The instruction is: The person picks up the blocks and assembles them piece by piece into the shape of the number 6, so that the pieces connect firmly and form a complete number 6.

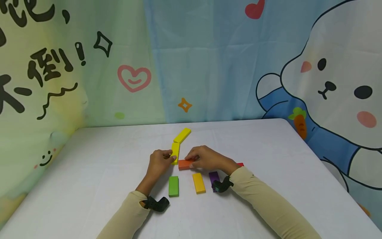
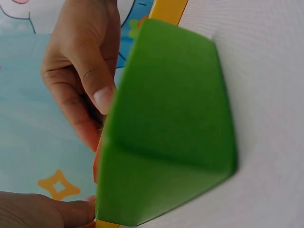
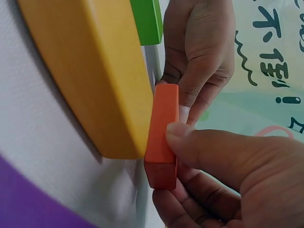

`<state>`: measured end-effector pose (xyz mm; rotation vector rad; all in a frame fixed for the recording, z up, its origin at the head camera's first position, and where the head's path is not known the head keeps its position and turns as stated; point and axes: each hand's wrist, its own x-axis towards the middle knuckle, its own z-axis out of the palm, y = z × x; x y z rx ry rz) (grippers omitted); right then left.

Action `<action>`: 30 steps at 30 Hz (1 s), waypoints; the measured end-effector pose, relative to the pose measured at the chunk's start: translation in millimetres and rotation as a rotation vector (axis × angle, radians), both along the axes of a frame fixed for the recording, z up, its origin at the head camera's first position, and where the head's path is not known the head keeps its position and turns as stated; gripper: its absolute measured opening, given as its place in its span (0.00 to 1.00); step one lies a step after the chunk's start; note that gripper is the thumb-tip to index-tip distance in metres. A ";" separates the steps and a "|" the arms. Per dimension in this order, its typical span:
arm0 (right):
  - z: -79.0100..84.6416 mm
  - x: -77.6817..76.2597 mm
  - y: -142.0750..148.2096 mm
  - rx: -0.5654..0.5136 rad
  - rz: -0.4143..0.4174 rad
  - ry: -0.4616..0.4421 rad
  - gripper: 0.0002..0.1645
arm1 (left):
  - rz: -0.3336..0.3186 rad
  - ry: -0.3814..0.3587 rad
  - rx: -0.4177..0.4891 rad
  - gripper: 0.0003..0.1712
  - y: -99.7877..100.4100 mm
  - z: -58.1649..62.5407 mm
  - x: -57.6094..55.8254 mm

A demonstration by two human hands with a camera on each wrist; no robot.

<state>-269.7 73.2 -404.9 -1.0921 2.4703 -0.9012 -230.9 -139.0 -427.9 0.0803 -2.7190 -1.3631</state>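
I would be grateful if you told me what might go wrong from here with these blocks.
The orange block, held in the right hand, might nudge the near yellow block close beside it, which the left hand pinches. The black device at the right wrist could knock the purple block, which it partly covers in the head view.

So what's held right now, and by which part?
Orange block: right hand pinches it towards its right end, head view. Left hand is at the nearer yellow block; whether it grips that, can't tell.
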 end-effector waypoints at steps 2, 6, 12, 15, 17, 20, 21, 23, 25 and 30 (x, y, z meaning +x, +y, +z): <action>1.1 1.0 -1.3 0.009 0.001 -0.001 0.18 | -0.002 0.002 -0.001 0.20 -0.3 0.1 0.1; 3.3 2.1 -3.9 0.020 -0.004 -0.017 0.18 | 0.001 0.012 -0.005 0.20 -1.1 0.7 0.1; 4.4 1.9 -6.0 0.040 -0.016 -0.042 0.18 | -0.012 0.017 0.009 0.20 -1.3 -0.7 -0.5; 3.4 1.3 -6.2 0.045 -0.009 -0.037 0.18 | -0.010 0.021 0.009 0.20 -0.9 -1.5 -0.6; 2.3 1.2 -6.5 0.045 -0.005 -0.035 0.18 | -0.008 0.023 0.002 0.20 -1.0 -1.5 -0.7; 1.3 1.2 -6.4 0.051 -0.003 -0.030 0.18 | -0.006 0.018 -0.003 0.20 -0.9 -1.4 -0.7; 1.2 1.3 -6.5 0.054 -0.002 -0.030 0.18 | -0.006 0.015 -0.002 0.20 -0.9 -1.3 -0.8; 1.2 1.5 -6.6 0.061 -0.003 -0.027 0.18 | -0.003 0.008 0.000 0.20 -0.8 -1.1 -0.8; 1.2 1.6 -7.0 0.068 -0.004 -0.027 0.18 | 0.000 0.003 0.001 0.20 -0.7 -1.0 -0.8; 1.5 2.3 -8.4 0.088 -0.013 -0.034 0.19 | -0.002 -0.001 0.005 0.20 -0.3 -1.3 -1.2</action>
